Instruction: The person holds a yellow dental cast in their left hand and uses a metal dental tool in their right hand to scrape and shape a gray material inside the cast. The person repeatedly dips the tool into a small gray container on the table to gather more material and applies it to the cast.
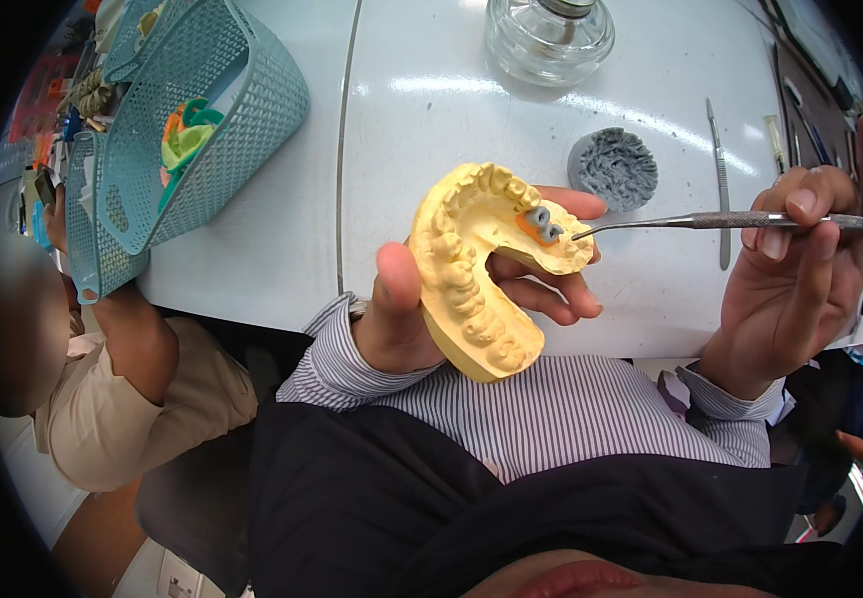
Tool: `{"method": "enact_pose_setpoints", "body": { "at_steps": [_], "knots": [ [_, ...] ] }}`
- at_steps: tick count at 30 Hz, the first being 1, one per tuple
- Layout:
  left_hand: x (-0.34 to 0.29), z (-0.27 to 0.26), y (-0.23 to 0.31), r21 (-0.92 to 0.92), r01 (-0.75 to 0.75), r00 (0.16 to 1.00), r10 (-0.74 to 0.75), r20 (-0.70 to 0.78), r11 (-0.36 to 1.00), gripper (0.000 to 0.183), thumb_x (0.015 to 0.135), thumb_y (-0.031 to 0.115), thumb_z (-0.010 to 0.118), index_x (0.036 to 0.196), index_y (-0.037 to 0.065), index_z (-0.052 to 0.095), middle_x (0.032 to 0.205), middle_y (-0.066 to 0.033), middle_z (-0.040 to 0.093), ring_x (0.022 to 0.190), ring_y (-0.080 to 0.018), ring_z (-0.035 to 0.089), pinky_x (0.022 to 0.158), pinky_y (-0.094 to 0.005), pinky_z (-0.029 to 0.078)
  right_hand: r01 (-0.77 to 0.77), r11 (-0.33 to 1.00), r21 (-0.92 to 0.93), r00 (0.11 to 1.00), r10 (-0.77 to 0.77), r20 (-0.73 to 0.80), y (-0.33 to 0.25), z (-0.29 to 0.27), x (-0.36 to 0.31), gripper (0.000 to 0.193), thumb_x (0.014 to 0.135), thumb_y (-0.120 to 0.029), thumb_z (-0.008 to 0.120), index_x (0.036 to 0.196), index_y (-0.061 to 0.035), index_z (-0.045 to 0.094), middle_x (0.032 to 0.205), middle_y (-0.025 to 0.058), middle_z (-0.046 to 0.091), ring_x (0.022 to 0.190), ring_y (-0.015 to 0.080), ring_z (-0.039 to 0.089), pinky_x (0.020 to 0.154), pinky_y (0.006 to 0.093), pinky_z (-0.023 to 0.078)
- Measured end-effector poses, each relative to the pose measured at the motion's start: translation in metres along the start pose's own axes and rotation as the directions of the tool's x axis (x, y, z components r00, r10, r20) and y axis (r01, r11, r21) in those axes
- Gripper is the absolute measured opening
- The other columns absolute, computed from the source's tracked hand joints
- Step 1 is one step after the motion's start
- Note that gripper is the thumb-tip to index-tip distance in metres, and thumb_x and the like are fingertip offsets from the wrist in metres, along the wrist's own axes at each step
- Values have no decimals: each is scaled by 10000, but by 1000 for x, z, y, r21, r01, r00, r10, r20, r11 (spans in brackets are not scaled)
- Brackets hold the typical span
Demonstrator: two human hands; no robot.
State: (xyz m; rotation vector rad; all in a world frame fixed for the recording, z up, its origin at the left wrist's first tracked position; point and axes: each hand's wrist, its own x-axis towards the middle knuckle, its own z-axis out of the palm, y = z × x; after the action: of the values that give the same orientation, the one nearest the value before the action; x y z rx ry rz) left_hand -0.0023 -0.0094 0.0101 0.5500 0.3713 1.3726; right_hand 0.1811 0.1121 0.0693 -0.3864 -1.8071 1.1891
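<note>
One yellow dental cast, centre, over the table's near edge | our left hand grips it, thumb left, fingers curled right | our right hand pinches one metal tool, tip beside one grey two-knobbed piece | beyond, right, we see one grey puck, one scalpel-like tool | far: one glass jar

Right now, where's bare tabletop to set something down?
Bare tabletop lies between the teal basket and yellow dental cast, and left of the glass jar. Right of the cast it's crowded: grey disc, lying metal tool, right hand.
</note>
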Motion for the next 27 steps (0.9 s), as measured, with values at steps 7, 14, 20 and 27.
{"method": "enact_pose_setpoints", "body": {
  "at_steps": [7,14,20,27],
  "knots": [
    [0,-3,-6,-110,-39,999,43,26,993,989,614,640,529,1179,-124,258,1187,-308,309,923,-361,518,726,-372,496,260,964,60,959,-265,99,10,-3,9,394,852,-54,336,1160,140,186,808,154,506,520,127,493,492,187,444],
    [1,7,7,143,88,995,-82,-51,986,1121,623,704,463,1187,-206,131,1123,-327,386,899,-336,524,723,-341,460,254,967,38,956,-257,141,9,-4,7,357,849,-49,332,1133,126,206,812,157,503,515,127,487,469,185,440],
    [1,8,8,156,84,995,-75,-65,984,1126,615,696,481,1179,-214,134,1112,-334,390,895,-341,528,730,-344,463,254,966,39,953,-257,158,8,-4,8,326,845,-44,330,1107,119,223,815,159,501,513,125,484,456,183,438],
    [4,-8,-10,-63,-126,983,133,124,990,1104,645,683,457,1169,-228,121,1106,-351,379,909,-354,520,746,-352,462,259,965,39,950,-262,172,7,-4,8,291,842,-38,327,1077,111,243,819,161,499,511,124,480,441,181,436]
  ]
}}
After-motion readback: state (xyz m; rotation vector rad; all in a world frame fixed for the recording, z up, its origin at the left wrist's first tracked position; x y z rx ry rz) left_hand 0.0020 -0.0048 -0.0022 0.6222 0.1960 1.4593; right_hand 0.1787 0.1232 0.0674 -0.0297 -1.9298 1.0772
